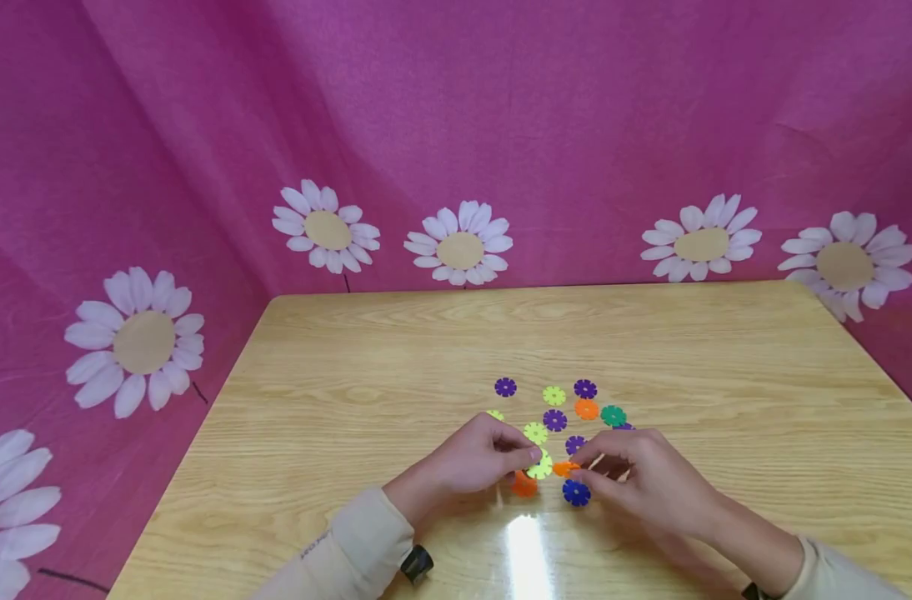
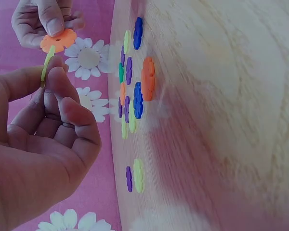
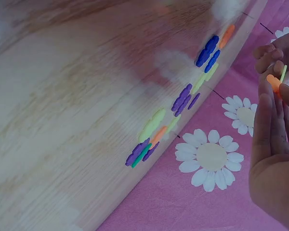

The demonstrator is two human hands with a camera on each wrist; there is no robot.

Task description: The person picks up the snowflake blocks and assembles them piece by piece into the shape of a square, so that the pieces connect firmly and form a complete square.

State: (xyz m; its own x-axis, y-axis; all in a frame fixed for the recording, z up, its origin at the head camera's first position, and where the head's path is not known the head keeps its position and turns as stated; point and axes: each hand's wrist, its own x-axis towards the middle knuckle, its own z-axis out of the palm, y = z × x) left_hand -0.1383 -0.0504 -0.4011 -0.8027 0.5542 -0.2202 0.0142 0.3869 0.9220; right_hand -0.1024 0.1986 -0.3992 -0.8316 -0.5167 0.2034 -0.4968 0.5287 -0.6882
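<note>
My left hand (image 1: 480, 454) pinches a yellow-green notched disc (image 2: 48, 63) between thumb and fingers, above the table. Facing it, my right hand (image 1: 643, 479) grips an orange notched disc (image 1: 565, 469) by its edge. In the left wrist view the orange disc's near edge meets the top of the yellow-green one, and the two stand at an angle to each other. Below the hands, an orange disc (image 1: 524, 485) and a dark blue disc (image 1: 576, 492) lie flat on the table.
More flat discs lie just beyond the hands: purple (image 1: 554, 420), yellow-green (image 1: 553, 396), orange (image 1: 587, 409) and green (image 1: 613, 416). They rest on a wood-grain table (image 1: 351, 358). A pink curtain (image 1: 561, 125) with white flowers hangs behind and along the left side.
</note>
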